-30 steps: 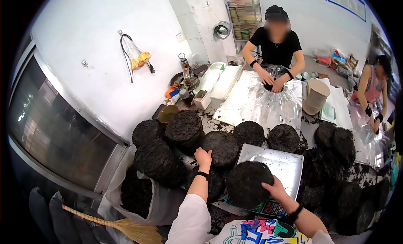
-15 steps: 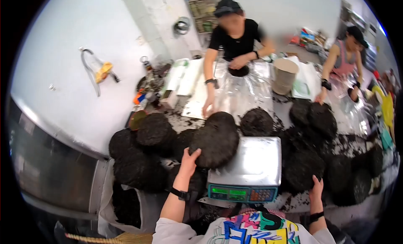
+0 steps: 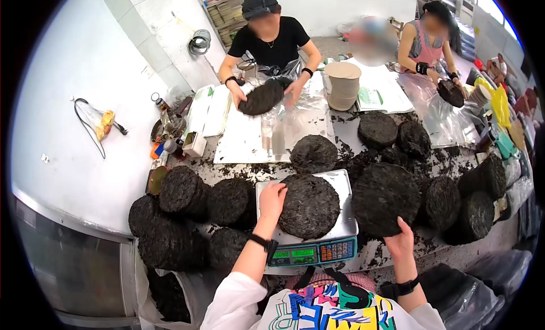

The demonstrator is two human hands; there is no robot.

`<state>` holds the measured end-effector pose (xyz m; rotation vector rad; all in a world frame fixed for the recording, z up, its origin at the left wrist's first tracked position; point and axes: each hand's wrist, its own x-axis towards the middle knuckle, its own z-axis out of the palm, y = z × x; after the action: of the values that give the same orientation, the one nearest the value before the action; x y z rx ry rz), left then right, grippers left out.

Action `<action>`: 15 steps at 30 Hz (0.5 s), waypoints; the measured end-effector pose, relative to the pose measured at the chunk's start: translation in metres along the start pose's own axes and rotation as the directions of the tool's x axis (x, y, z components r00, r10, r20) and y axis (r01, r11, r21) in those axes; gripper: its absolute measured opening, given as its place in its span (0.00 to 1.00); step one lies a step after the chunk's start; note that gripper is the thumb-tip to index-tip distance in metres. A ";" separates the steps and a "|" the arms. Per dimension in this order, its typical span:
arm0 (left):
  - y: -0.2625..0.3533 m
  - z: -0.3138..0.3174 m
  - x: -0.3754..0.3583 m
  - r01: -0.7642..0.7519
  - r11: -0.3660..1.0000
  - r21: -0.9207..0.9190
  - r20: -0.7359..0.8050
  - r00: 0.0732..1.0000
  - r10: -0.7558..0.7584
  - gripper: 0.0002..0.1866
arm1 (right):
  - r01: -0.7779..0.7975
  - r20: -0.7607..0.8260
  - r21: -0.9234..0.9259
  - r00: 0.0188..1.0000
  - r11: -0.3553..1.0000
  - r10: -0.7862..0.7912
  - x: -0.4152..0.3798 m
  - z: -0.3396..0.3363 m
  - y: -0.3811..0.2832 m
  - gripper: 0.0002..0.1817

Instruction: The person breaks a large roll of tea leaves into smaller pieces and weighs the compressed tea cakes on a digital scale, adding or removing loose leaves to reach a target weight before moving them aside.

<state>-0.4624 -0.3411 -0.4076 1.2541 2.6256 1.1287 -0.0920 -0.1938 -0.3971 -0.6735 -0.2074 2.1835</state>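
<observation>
On the scale's metal pan (image 3: pixel 347 213) lies a dark, round disc (image 3: pixel 311 208) that looks like dried seaweed. My left hand (image 3: pixel 272 202) grips this disc at its upper left edge, fingers curled together. To the right of the scale, a larger, similar disc (image 3: pixel 386 199) is tilted with its flat face toward me. My right hand (image 3: pixel 401 239) holds its lower edge, thumb on the face; the other fingers are partly hidden behind it. The scale's display (image 3: pixel 292 255) glows green, with its keypad (image 3: pixel 337 250) beside it.
Stacked dark discs (image 3: pixel 181 193) stand to the left, and more (image 3: pixel 477 213) to the right. Across the table, one person holds a disc (image 3: pixel 261 97); another person works with a small dark piece (image 3: pixel 451 93). A beige roll (image 3: pixel 342 86) stands between them. Dark crumbs litter the table.
The disc in my left hand has come down to the right onto the scale pan. My right hand has shifted left with its disc. The person opposite now holds a disc up.
</observation>
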 end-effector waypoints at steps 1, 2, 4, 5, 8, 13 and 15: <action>-0.004 0.010 0.004 0.028 0.999 0.033 0.030 0.999 -0.029 0.07 | -0.040 -0.018 0.032 0.999 0.999 0.041 0.002 0.005 0.007 0.19; -0.005 0.014 0.007 0.014 0.996 0.092 0.040 0.999 -0.018 0.08 | -0.059 -0.046 0.039 0.997 0.997 0.061 0.001 0.016 0.013 0.20; -0.010 0.020 0.013 -0.022 0.989 0.146 0.030 0.999 0.018 0.06 | -0.076 -0.058 -0.006 0.995 0.997 0.076 -0.002 0.031 0.021 0.19; -0.011 0.023 0.011 -0.018 0.987 0.159 0.040 0.999 0.012 0.06 | -0.074 -0.070 -0.020 0.995 0.997 0.073 -0.003 0.026 0.023 0.19; -0.006 0.026 0.009 0.009 0.994 0.110 0.030 0.999 -0.013 0.05 | -0.059 -0.058 -0.013 0.997 0.998 0.058 0.000 0.007 0.029 0.18; 0.006 0.011 0.002 0.003 0.999 0.051 0.059 0.998 -0.006 0.07 | 0.026 -0.086 -0.132 0.996 0.991 -0.037 -0.007 0.023 0.027 0.23; 0.000 0.022 0.004 0.102 0.991 0.082 0.074 0.991 -0.108 0.07 | 0.080 -0.149 -0.247 0.982 0.966 -0.119 -0.009 0.036 0.025 0.24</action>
<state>-0.4580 -0.3252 -0.4230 1.1316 2.6659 0.9507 -0.1233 -0.2142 -0.3722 -0.9526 -0.4161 2.0128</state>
